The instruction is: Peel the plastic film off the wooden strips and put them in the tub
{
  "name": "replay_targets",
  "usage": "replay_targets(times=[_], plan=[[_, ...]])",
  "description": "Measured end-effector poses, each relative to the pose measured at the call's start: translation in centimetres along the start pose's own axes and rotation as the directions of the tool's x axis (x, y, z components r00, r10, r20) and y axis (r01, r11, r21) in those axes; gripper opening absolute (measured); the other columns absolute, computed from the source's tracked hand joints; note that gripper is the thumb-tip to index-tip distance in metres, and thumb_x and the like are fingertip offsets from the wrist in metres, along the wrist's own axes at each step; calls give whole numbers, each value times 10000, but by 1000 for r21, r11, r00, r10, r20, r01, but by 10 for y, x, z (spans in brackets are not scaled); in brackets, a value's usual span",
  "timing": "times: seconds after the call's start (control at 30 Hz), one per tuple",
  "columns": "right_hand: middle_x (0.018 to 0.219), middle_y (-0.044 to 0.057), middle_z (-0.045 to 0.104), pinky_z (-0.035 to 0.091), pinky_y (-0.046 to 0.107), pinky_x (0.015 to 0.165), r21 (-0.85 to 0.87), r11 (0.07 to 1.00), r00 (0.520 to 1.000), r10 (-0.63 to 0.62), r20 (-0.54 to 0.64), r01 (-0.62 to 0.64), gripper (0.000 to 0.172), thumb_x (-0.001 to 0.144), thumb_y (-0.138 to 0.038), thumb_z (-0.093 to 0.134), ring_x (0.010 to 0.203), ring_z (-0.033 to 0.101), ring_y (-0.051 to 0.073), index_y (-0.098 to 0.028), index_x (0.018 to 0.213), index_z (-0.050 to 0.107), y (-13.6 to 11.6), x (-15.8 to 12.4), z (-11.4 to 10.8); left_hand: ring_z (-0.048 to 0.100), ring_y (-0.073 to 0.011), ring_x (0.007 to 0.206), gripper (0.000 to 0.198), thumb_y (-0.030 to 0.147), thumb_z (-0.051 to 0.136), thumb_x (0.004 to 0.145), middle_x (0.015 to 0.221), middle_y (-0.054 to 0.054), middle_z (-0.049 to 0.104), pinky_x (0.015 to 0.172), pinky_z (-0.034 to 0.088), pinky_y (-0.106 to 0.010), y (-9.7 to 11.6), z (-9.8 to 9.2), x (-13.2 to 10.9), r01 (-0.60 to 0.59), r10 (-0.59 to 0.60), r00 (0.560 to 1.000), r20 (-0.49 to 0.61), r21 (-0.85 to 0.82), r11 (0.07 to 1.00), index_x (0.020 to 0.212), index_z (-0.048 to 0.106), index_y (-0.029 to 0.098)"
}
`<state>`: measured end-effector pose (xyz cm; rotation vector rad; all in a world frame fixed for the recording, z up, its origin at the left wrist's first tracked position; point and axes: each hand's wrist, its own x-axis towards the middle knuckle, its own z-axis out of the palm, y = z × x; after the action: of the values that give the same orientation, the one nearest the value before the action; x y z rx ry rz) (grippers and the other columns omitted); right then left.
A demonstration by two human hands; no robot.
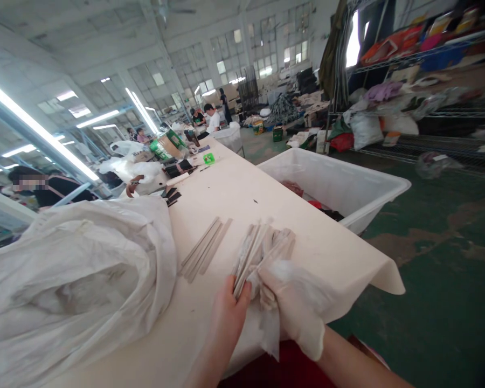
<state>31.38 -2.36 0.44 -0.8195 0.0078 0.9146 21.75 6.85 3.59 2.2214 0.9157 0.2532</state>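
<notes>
My bare left hand [231,307] is closed round the near end of a bundle of thin, flat grey-beige strips [248,250]. My right hand [295,310], in a whitish glove, grips a crumpled clear plastic bag [285,245] just right of the bundle. The bag lies partly around or against the strips; its edges are blurred, and I cannot tell how many are inside it. Part of the bag hangs below the gloved fingers. On the table to the left of my hands lie several loose strips [206,250] of the same kind, side by side.
A large white sack [153,253] fills the left side of the pale table [238,188]. Beyond it are dark strips [172,196] and a green tray [209,158]. A white plastic bin [364,188] stands along the right edge. A person [52,188] bends over at far left.
</notes>
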Motion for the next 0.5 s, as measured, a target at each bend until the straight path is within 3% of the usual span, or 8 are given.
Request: replay_targets(times=[0.13, 0.27, 0.4, 0.5], plan=[[530, -14, 595, 446, 251, 441, 73, 997, 1000, 27, -1, -26, 196, 753, -388, 696, 440, 523, 131, -193, 771, 690, -17, 5, -11, 545, -173, 694, 184, 280, 426, 898, 692, -8, 568, 610, 319, -259, 13, 3, 36, -6, 13, 999, -35, 175, 984, 739, 474, 201], [924, 85, 720, 541, 268, 768, 193, 974, 991, 104, 88, -119, 230, 711, -225, 705, 822, 674, 182, -143, 926, 721, -36, 5, -24, 567, -186, 731, 187, 235, 426, 899, 744, -46, 597, 613, 320, -265, 13, 2, 57, -18, 26, 999, -22, 284, 959, 738, 508, 183], [1012, 107, 714, 510, 292, 872, 139, 985, 994, 97, 52, -103, 297, 722, -343, 739, 981, 653, 221, -132, 931, 732, -35, 3, -28, 554, -177, 723, 209, 283, 408, 915, 733, -28, 581, 621, 334, -259, 12, -4, 44, -45, 67, 994, -85, 239, 970, 767, 514, 182], [926, 88, 727, 523, 325, 835, 72, 996, 998, 52, 43, -55, 283, 713, -387, 746, 917, 663, 241, -158, 880, 741, -27, 7, -27, 550, -155, 672, 203, 362, 483, 879, 686, 6, 574, 597, 354, -239, 22, -5, 22, -15, 15, 998, 60, -10, 1000, 804, 540, 182]])
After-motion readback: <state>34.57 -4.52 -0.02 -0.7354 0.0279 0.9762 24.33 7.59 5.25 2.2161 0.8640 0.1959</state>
